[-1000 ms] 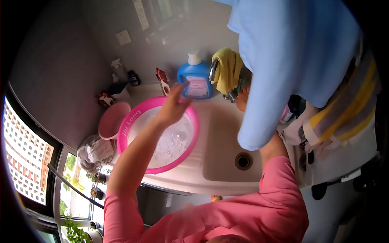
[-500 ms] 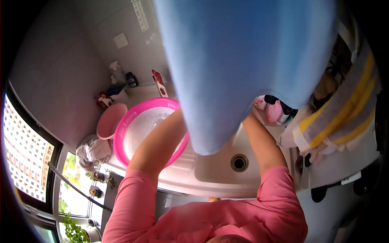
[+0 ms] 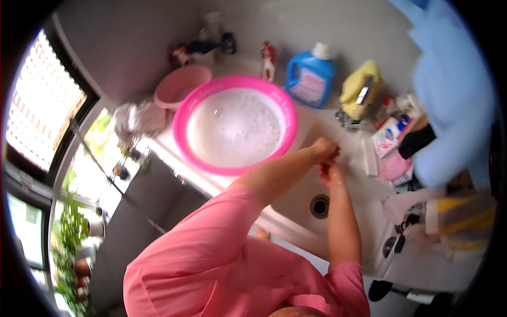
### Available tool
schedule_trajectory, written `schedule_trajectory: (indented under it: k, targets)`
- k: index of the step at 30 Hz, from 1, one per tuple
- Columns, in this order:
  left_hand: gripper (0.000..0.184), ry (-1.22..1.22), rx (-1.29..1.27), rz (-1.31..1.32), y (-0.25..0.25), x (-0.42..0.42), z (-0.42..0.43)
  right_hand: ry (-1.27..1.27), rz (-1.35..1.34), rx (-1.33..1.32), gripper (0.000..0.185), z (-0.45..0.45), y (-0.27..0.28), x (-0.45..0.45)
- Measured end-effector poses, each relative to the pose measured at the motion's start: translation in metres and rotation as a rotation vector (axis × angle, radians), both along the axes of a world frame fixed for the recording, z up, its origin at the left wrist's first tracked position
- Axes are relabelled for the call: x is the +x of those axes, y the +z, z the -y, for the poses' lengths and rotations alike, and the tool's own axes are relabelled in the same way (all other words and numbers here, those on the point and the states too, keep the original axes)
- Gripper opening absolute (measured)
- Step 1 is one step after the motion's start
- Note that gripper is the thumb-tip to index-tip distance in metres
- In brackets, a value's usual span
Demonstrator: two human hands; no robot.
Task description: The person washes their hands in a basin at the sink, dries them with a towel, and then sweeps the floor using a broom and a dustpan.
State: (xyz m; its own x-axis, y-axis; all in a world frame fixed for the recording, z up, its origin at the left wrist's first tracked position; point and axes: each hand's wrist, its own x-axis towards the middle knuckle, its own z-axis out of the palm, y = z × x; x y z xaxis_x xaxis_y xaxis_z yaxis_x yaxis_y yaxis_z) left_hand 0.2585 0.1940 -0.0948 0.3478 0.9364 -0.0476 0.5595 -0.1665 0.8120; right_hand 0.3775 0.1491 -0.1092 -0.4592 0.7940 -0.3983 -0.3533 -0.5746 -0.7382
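My left hand [image 3: 324, 149] and my right hand [image 3: 330, 172] are close together over the sink [image 3: 296, 203], below the faucet [image 3: 351, 122]. The left hand's fingers bend downward, and the right hand sits just beneath them. Blur hides whether they touch or how tightly the fingers close. No cloth shows in either hand. To the left of my hands stands a pink-rimmed basin [image 3: 182, 132] of sudsy water. A light blue garment [image 3: 449, 95] hangs at the far right.
A blue detergent jug [image 3: 309, 79] and a yellow cloth [image 3: 359, 87] over the faucet stand behind the sink. A smaller pink basin [image 3: 182, 84] and a crumpled grey cloth [image 3: 138, 120] are at left. Boxes [image 3: 388, 137] and a yellow-striped towel [image 3: 465, 222] crowd the right.
The blue garment has gone from in front of me to the far right, off my hands. Both hands have come together over the sink, and my view has turned, showing the faucet and jug.
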Motion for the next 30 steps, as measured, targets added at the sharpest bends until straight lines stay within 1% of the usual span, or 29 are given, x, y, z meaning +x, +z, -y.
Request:
schedule_trajectory:
  k: [1,2,3,4,5,7,10,11,13,14,15,16,17,18,19,20,21,23,24,25,27,28,30]
  targets:
    - [0.018,0.150,-0.245,0.319,0.020,0.007,0.012,-0.028,-0.061,-0.003,0.008,0.003,-0.001,0.005]
    - [0.018,0.333,-0.423,0.595,0.041,0.013,0.024,-0.037,-0.049,-0.061,0.007,0.005,0.010,0.010]
    - [0.026,0.284,-0.307,0.590,0.029,0.020,0.016,-0.109,-0.068,-0.096,0.006,0.009,0.020,0.010]
    - [0.025,0.436,-0.419,0.741,0.045,0.027,0.022,-0.138,-0.065,-0.107,0.006,0.010,0.027,0.011]
    - [0.025,0.479,-0.445,0.765,0.051,0.027,0.025,-0.158,-0.061,-0.084,0.005,0.012,0.031,0.011]
    - [0.024,0.553,-0.484,0.808,0.062,0.025,0.027,-0.183,-0.061,-0.122,0.004,0.012,0.036,0.007]
    - [0.023,0.614,-0.429,0.760,0.074,0.016,0.027,-0.160,-0.194,-0.105,0.006,0.002,0.031,-0.002]
    - [0.022,0.625,-0.402,0.731,0.075,0.014,0.026,-0.108,-0.271,-0.094,0.007,-0.004,0.023,-0.006]
    - [0.019,0.472,-0.132,0.380,0.059,-0.006,0.012,-0.018,-0.429,-0.063,0.010,-0.021,0.013,-0.015]
    - [0.017,0.528,-0.216,0.472,0.059,-0.003,0.007,-0.051,-0.404,-0.037,0.012,-0.027,0.010,-0.023]
    - [0.016,0.590,-0.296,0.566,0.076,-0.004,0.013,-0.094,-0.376,-0.007,0.014,-0.026,0.015,-0.034]
    - [0.016,0.636,-0.279,0.597,0.086,-0.005,0.019,-0.129,-0.378,-0.011,0.016,-0.018,0.034,-0.043]
    - [0.015,0.656,-0.235,0.564,0.097,-0.008,0.025,-0.168,-0.379,-0.017,0.018,-0.008,0.053,-0.051]
    - [0.015,0.648,-0.269,0.685,0.091,-0.009,0.020,-0.184,-0.395,-0.033,0.019,-0.004,0.060,-0.057]
    - [0.016,0.651,-0.246,0.708,0.095,-0.009,0.023,-0.195,-0.412,-0.052,0.020,-0.003,0.064,-0.056]
    - [0.016,0.630,-0.250,0.763,0.091,-0.009,0.022,-0.197,-0.351,-0.055,0.020,-0.006,0.058,-0.049]
    - [0.016,0.587,-0.254,0.740,0.085,-0.008,0.020,-0.192,-0.290,-0.062,0.021,-0.012,0.046,-0.046]
    - [0.017,0.515,-0.253,0.691,0.076,-0.006,0.019,-0.206,-0.170,-0.076,0.021,-0.018,0.043,-0.036]
    - [0.017,0.541,-0.325,0.809,0.078,0.002,0.024,-0.228,-0.106,-0.083,0.021,-0.017,0.046,-0.028]
    - [0.017,0.534,-0.316,0.803,0.080,0.007,0.028,-0.248,-0.041,-0.091,0.021,-0.018,0.050,-0.021]
    - [0.016,0.525,-0.304,0.797,0.088,0.016,0.034,-0.130,0.156,0.046,0.021,-0.027,0.067,-0.003]
    - [0.016,0.499,-0.318,0.856,0.093,0.019,0.035,-0.069,0.256,0.111,0.021,-0.030,0.077,0.002]
    - [0.017,0.445,-0.347,0.969,0.102,0.020,0.036,-0.144,0.308,0.211,0.022,-0.030,0.093,0.002]
